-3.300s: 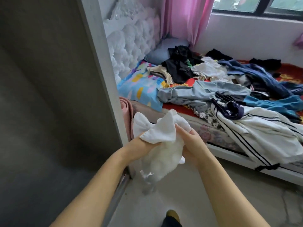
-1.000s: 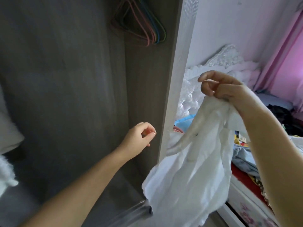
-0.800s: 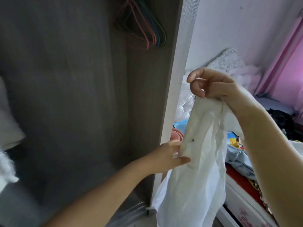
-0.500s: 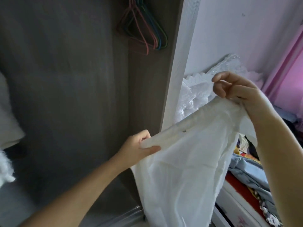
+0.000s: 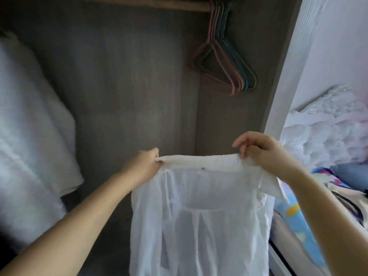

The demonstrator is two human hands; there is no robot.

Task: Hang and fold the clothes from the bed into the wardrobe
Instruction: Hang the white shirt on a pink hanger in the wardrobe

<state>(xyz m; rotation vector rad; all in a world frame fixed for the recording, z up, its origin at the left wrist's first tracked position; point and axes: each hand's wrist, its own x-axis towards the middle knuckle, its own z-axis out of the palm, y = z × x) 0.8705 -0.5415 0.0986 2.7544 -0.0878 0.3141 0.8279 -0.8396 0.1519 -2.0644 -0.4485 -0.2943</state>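
A thin white garment (image 5: 201, 220) hangs spread out in front of the open wardrobe (image 5: 129, 76). My left hand (image 5: 142, 166) pinches the left end of its top edge. My right hand (image 5: 262, 150) pinches the right end, with the fingers curled over the cloth. The top band is pulled flat between both hands and the rest drops below the frame. Several coloured hangers (image 5: 227, 62) hang empty on the wooden rail (image 5: 139, 4) at the wardrobe's upper right, above and beyond the garment.
A white fluffy garment (image 5: 29, 120) hangs at the wardrobe's left side. The pale wardrobe side panel (image 5: 286, 66) stands right of the hangers. Beyond it are the tufted white headboard (image 5: 326, 128) and the bed's colourful pillow (image 5: 294, 212).
My left hand has taken hold of the garment's top edge and both hands have drawn it out flat. The view has swung from the bed toward the wardrobe interior and hangers.
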